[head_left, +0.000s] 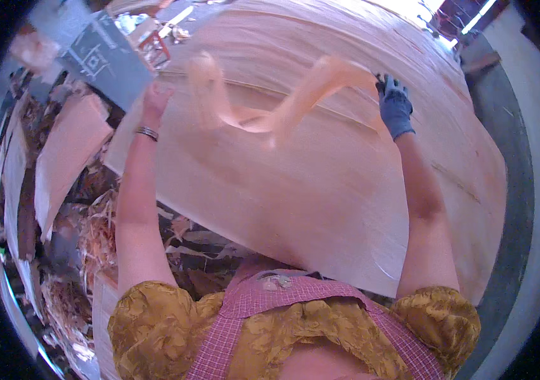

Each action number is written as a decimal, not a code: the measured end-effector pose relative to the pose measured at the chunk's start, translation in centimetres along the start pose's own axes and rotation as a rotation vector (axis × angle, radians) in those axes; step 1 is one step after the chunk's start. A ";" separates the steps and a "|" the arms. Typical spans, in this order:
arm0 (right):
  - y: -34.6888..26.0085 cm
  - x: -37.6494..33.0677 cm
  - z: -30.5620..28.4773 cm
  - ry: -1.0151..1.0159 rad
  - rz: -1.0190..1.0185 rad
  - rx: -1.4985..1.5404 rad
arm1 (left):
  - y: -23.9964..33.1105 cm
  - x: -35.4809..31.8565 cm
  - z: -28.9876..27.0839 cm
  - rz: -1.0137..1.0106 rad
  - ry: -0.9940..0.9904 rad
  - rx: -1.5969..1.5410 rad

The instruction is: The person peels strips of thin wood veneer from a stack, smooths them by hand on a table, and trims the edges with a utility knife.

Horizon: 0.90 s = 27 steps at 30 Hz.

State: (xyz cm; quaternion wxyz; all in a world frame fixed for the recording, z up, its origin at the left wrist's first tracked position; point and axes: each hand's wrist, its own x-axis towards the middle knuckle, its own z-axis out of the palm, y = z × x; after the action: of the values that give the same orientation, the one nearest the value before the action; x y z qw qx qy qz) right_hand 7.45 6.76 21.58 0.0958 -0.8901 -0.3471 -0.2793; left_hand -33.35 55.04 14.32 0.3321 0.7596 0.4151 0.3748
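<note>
A large, thin sheet of pale wood veneer [301, 101] ripples up in tall waves between my hands, over a broad pile of similar sheets [270, 183]. My right hand [395, 106], in a blue-grey knit glove, has its fingers closed on the sheet's right end. At the left edge, my bare left hand [154, 101], with a bracelet at the wrist, is curled in a pinch on the veneer. Motion blurs its fingertips and the raised folds. Both arms reach far out across the pile.
Broken veneer pieces [70, 155] and scraps [99, 228] heap up at the left. A grey box-like panel [114, 63] stands beyond my left hand, beside a red frame [154, 47]. A grey ledge [514, 158] and pale wall run along the right.
</note>
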 end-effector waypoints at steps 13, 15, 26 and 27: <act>-19.2 -9.0 -4.2 -0.076 -0.174 0.572 | 13.1 4.7 -16.0 0.244 0.097 -0.607; -24.1 -8.3 -6.8 -0.058 -0.194 0.675 | 13.6 9.2 -16.6 0.291 -0.071 -0.709; -52.9 8.3 -16.8 0.033 0.019 1.198 | 9.7 10.6 -16.1 0.180 -0.677 -0.831; -54.1 10.1 -17.0 0.135 0.003 1.208 | 8.9 9.4 -16.2 0.122 -0.764 -0.885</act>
State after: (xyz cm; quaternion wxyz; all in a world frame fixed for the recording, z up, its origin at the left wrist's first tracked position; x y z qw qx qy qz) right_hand -30.11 46.40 40.04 0.6061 -0.6592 -0.4362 -0.0889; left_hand -40.11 62.61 32.39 0.7215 0.6525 0.0256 0.2304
